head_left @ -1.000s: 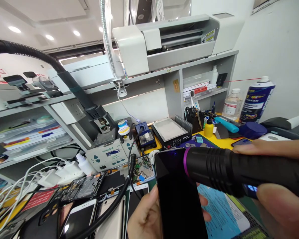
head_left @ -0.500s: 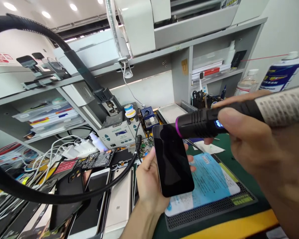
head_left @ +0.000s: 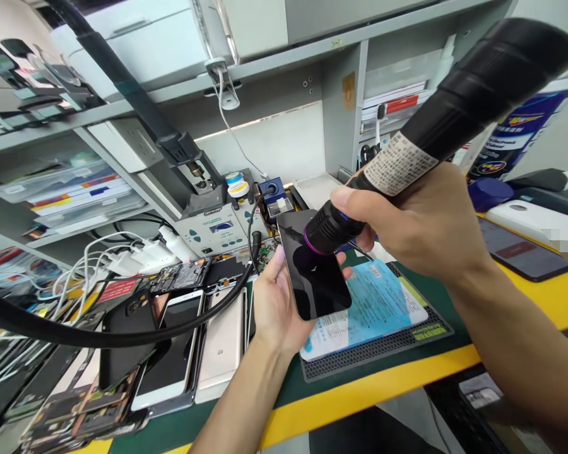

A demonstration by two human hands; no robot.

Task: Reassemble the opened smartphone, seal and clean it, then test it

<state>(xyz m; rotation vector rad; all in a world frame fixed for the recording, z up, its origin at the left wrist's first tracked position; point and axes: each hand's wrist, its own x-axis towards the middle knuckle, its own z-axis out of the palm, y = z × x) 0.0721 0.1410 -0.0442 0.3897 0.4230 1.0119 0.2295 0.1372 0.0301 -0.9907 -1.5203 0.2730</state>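
My left hand [head_left: 277,302] holds a black smartphone [head_left: 312,284] from beneath, screen up, with fingertips showing past its far edge. Wrapped in my right hand [head_left: 407,217] is a black torch-shaped tool [head_left: 483,88] with a purple ring and a printed label. The tool's ringed end points down at the phone's screen, over its upper part; whether it touches the glass I cannot tell. Below the phone lies a blue and white printed packet [head_left: 373,309] on a dark perforated mat [head_left: 360,362].
Several phones and parts cover the left side, including a white-framed phone [head_left: 170,353] and a gold phone [head_left: 222,340]. A thick black cable [head_left: 99,339] loops over them. A grey-white soldering station [head_left: 213,230] stands behind. At right are a blue spray can [head_left: 515,135] and a dark phone [head_left: 520,246].
The tool has swung from nearly level to steeply slanted, its ringed end moving down onto the screen area. The phone has moved up and slightly left in view, and the camera view has shifted.
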